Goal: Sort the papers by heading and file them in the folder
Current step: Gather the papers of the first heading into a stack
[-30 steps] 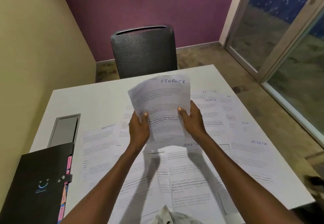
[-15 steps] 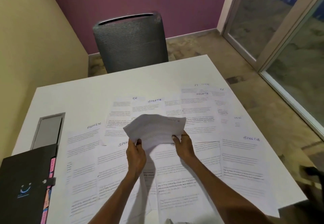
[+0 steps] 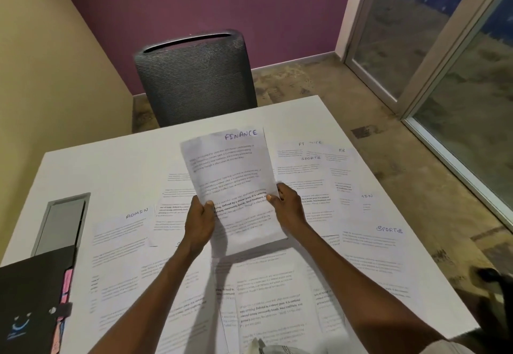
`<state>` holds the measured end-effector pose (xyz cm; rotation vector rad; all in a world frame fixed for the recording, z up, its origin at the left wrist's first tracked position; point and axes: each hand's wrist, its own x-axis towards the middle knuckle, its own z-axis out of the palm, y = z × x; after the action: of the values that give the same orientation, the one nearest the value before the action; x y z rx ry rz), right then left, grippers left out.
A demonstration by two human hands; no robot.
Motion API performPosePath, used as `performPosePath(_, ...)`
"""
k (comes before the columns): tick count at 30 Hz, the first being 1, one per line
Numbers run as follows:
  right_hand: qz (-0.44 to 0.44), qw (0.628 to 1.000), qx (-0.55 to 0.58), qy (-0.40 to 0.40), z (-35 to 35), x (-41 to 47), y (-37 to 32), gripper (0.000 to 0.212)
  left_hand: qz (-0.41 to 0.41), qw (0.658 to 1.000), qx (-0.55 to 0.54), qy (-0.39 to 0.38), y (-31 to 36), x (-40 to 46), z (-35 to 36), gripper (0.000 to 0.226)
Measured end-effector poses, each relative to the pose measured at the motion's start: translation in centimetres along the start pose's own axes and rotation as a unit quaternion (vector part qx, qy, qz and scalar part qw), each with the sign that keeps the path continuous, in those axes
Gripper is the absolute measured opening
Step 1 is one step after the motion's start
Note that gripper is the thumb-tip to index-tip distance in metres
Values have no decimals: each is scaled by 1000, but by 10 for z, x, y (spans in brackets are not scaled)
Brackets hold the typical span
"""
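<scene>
Many printed sheets (image 3: 277,292) lying overlapped across white table (image 3: 97,165); black folder (image 3: 30,298) sitting at near left corner, grey inset panel (image 3: 62,220) just beyond. Left hand (image 3: 200,220) and right hand (image 3: 288,206) each pinching FINANCE sheet (image 3: 230,176) by its side edges, holding it upright above spread. Sheet now standing flat, heading readable; half second ago drooping, folded forward and lower. Grey chair (image 3: 194,81), purple wall (image 3: 208,1), glass door (image 3: 458,48) beyond. Far headings partly covered, body text too small for reading.
</scene>
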<state>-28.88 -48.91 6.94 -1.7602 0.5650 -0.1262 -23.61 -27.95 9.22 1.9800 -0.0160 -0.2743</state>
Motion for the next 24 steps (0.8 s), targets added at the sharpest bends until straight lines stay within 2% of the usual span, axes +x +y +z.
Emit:
performPosePath(3,26,1000,-5,-12,-4,15,5,5,-29,995,-91,-39,13,11,-1,28)
performPosePath(6,47,999,-6,-21,-9,23,4,26,-60,987,-149,-29,21,28,-2,18)
performPosePath(7,51,998,-9,-23,-9,26,5,26,-69,983,-169,-30,23,33,-2,15)
performPosePath(9,62,997,-7,-38,-9,32,7,7,-93,967,-231,-49,22,42,2,8)
performPosePath(10,62,997,-9,-49,-7,35,9,6,-105,960,-254,-60,23,44,4,7)
performPosePath(12,71,996,-6,-61,-4,43,11,17,-123,955,-261,-64,25,50,9,11)
performPosePath(15,77,995,3,-65,0,56,14,17,-150,951,-261,-67,19,64,14,13)
performPosePath(18,100,992,16,-74,4,71,21,18,-147,967,-203,-38,13,74,16,15)
performPosePath(21,126,988,26,-87,3,92,23,13,-139,975,-171,-42,6,85,16,21)
performPosePath(24,142,989,-9,-38,-8,124,22,18,-149,976,-156,-36,-2,97,14,13)
